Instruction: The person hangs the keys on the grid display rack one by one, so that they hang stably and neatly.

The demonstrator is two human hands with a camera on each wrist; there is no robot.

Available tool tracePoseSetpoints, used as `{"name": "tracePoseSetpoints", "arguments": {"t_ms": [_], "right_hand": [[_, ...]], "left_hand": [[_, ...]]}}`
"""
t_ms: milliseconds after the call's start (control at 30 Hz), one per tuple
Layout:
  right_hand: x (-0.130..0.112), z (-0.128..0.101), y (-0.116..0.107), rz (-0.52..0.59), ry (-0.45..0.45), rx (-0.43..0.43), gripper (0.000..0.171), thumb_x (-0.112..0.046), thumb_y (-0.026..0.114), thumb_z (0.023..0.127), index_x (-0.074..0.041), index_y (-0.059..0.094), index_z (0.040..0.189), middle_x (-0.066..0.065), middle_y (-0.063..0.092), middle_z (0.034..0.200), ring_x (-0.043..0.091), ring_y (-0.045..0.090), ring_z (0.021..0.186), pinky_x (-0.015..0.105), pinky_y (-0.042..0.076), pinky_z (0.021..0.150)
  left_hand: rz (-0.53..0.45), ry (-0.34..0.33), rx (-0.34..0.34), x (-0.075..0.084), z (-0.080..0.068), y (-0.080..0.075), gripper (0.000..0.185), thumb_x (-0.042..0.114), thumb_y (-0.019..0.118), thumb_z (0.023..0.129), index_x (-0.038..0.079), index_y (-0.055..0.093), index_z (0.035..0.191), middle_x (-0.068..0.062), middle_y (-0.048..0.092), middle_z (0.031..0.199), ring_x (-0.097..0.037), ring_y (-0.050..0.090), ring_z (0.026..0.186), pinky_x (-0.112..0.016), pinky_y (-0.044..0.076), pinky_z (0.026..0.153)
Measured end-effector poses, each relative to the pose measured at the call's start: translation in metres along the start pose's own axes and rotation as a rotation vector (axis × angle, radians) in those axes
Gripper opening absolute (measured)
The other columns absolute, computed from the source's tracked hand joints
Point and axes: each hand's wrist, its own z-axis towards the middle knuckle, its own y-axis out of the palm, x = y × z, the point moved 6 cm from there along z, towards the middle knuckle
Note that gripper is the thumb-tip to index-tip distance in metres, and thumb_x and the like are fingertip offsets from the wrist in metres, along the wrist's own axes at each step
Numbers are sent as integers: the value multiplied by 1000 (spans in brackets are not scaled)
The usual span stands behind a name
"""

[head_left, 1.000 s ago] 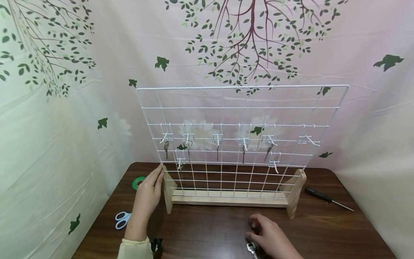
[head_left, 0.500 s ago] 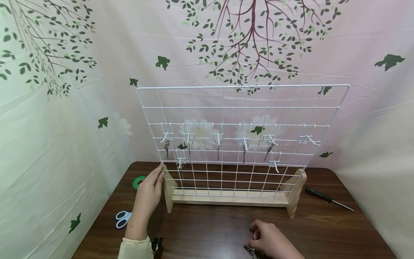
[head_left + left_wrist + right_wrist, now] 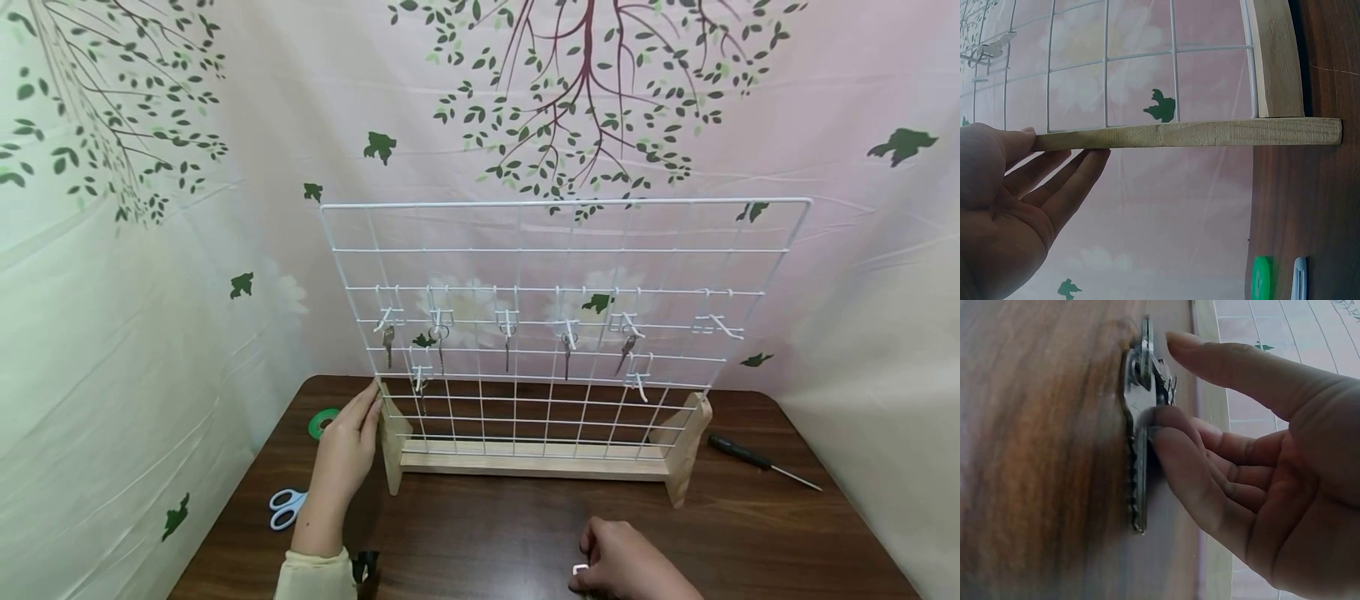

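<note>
My left hand (image 3: 348, 437) holds the left wooden upright (image 3: 1179, 132) of a white wire grid rack (image 3: 517, 202) near its top. Its thumb is on one face, its fingers on the other. Low over the table at the front, my right hand (image 3: 626, 562) is at a small bunch of metal keys (image 3: 1141, 403) lying there. In the right wrist view a bent fingertip touches the keys, while the thumb stands apart just beside them. Single keys, such as one key (image 3: 388, 346) at the left, hang from several white hooks on the grid. One lower hook (image 3: 637, 385) bears none.
Light blue scissors (image 3: 287, 508) and a green tape roll (image 3: 322, 423) lie on the left of the dark wooden table (image 3: 480, 525). A black-handled screwdriver (image 3: 761, 461) lies at the right. A printed cloth (image 3: 480, 100) hangs behind the rack.
My right hand has lowered slightly and brought its fingers in over the keys, hiding most of them in the head view. The left hand stays on the upright.
</note>
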Motion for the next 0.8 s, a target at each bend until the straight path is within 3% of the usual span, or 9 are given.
{"name": "tracePoseSetpoints", "arguments": {"t_ms": [267,467,800], "right_hand": [[8,4,1,40,15,-53,30,-18,92,80,-11,64,87,-3,63,75,10,56,65,25,44,56],[18,9,5,14,-1,-94,24,-21,88,83,-16,65,83,-10,62,72,4,56,62,22,46,55],[5,-1,4,118,28,-107,14,-11,80,86,-10,66,85,-1,64,74,10,55,63,23,42,54]], "left_hand": [[-7,-1,-11,1,2,-1,45,20,53,114,8,55,157,-19,63,153,-41,65,137,-59,59,106],[-3,-5,-13,0,2,1,45,20,54,114,8,55,157,-19,63,153,-41,65,136,-60,59,106],[11,7,-3,-1,0,1,45,17,57,113,6,56,156,-20,64,152,-41,66,135,-58,60,104]]}}
